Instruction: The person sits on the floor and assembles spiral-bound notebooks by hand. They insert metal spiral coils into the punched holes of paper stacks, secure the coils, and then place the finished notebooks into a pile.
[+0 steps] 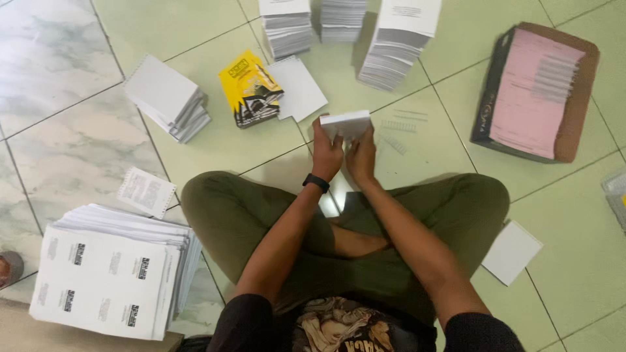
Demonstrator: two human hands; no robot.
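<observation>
Pale green and marbled floor tiles point(574, 261) carry everything, with the person sitting cross-legged at the middle so each pile lies within arm's reach around them. Both hands meet at twelve o'clock just past the knees: the left hand point(326, 153) and right hand point(362, 156) are closed around the lower edge of a small white sheet stack point(345, 124), held upright, seemingly to square its edges. Tall white stacks point(398, 45) stand farther out at twelve, a yellow-covered booklet pile point(250, 88) at eleven, a spiral-bound pad stack point(166, 98) at ten, printed sheets point(111, 274) at eight, and a box of pink paper point(535, 91) at two.
</observation>
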